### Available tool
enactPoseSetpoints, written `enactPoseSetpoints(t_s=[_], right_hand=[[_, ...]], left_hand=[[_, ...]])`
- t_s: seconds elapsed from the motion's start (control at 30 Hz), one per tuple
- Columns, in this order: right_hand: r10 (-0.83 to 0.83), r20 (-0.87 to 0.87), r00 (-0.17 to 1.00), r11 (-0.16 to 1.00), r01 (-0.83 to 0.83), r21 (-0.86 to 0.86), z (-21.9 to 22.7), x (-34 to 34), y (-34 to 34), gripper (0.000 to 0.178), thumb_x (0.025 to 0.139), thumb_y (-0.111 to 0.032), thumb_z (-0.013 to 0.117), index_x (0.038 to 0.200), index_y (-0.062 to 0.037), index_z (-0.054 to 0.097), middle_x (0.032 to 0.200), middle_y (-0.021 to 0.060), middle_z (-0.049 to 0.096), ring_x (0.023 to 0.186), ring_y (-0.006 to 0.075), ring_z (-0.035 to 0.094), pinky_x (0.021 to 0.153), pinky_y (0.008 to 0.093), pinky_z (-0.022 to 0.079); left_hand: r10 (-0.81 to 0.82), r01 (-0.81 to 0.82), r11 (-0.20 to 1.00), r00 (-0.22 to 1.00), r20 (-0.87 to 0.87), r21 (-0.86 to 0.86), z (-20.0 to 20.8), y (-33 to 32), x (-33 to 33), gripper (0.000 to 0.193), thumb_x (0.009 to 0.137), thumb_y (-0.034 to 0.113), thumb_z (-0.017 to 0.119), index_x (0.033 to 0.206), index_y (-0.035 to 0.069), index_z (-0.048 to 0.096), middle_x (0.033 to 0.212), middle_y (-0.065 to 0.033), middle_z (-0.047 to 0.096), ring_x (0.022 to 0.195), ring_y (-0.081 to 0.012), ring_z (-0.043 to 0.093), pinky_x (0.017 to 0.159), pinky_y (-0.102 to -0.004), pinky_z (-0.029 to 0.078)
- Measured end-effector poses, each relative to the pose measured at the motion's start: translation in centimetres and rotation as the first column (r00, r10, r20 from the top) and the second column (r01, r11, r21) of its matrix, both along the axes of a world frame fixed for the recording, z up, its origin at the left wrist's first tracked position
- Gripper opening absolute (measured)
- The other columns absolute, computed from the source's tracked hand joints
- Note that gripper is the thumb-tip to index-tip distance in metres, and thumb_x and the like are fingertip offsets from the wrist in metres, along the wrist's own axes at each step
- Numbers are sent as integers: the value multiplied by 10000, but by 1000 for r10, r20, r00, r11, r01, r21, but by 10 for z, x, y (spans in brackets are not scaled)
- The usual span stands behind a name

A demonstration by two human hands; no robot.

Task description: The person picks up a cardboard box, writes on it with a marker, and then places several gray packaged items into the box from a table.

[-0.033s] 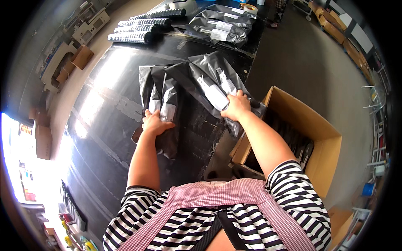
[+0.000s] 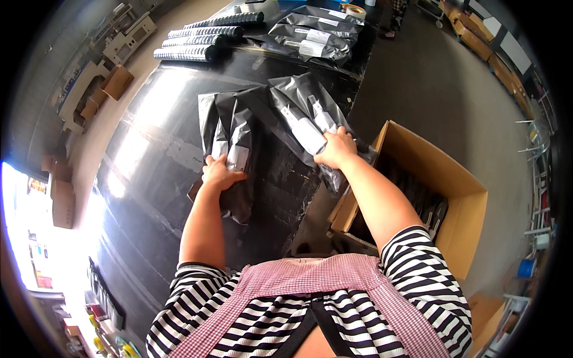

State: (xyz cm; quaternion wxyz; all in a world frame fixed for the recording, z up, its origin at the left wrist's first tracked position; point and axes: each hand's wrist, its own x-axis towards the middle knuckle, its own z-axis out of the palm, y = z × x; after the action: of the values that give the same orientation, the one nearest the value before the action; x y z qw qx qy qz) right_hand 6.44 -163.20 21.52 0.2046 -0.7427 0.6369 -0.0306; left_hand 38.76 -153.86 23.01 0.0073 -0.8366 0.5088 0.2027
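Observation:
Two dark plastic mailing bags (image 2: 224,116) with white labels lie side by side on the black table (image 2: 161,131). Across their near part rests my left hand (image 2: 219,173), open, thumb stretched out to the right. To the right, two more labelled dark bags (image 2: 304,128) slant toward the table's right edge. My right hand (image 2: 338,149) is closed over their near ends, just below the labels. A fold of dark plastic joins or overlaps between the two pairs; I cannot tell which. Under my palms the bags are hidden.
An open cardboard box (image 2: 459,197) with dark items inside stands right of the table. Several ribbed black rolls (image 2: 191,45) lie at the far left of the tabletop. More labelled dark bags (image 2: 316,42) are piled at its far right, near a tape roll (image 2: 356,11).
My left hand has shifted very slightly toward the far left. The bags and my right hand are nearly where they were.

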Motion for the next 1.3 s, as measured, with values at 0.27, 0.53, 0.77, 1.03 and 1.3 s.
enactPoseSetpoints(t_s=[0.27,0.53,0.77,1.03,1.3], right_hand=[[-184,916,358,951,-171,257,11,-48,94,509,763,-224,861,1167,20,671,1035,106,715,994,192,638,941,322,471],[-126,809,574,943,322,-81,57,-274,197,718,711,-252,878,1297,10,555,1185,110,639,1093,226,600,982,353,457],[-619,646,446,776,475,415,21,-455,246,424,781,-114,784,1153,47,659,1027,111,721,917,200,678,844,327,520],[-966,259,28,256,286,923,-65,-588,215,462,775,-320,831,1104,-32,680,977,110,707,853,249,696,775,383,555],[-715,-286,638,501,753,426,-161,-567,185,825,742,-534,804,1361,-39,577,1570,268,266,1309,383,491,1047,468,460]], left_hand=[[38,-337,927,526,-850,-167,-1,42,-17,490,813,182,744,1225,-28,580,992,-115,687,845,-194,669,789,-326,539],[-403,7,915,56,-913,-404,83,35,-255,687,784,261,777,1326,-38,480,1133,-106,634,1000,-196,623,905,-331,502],[-17,581,813,-27,-1000,-29,47,4,-453,657,803,293,748,1311,-20,475,1106,-118,614,981,-201,608,897,-330,494],[116,453,804,517,-848,386,-121,17,-628,687,820,372,776,1272,-88,540,1063,-190,688,951,-278,690,855,-386,558],[-301,406,879,880,-368,251,-203,51,-746,724,779,510,785,1320,98,538,1416,-239,371,1279,-429,459,1033,-519,456]])
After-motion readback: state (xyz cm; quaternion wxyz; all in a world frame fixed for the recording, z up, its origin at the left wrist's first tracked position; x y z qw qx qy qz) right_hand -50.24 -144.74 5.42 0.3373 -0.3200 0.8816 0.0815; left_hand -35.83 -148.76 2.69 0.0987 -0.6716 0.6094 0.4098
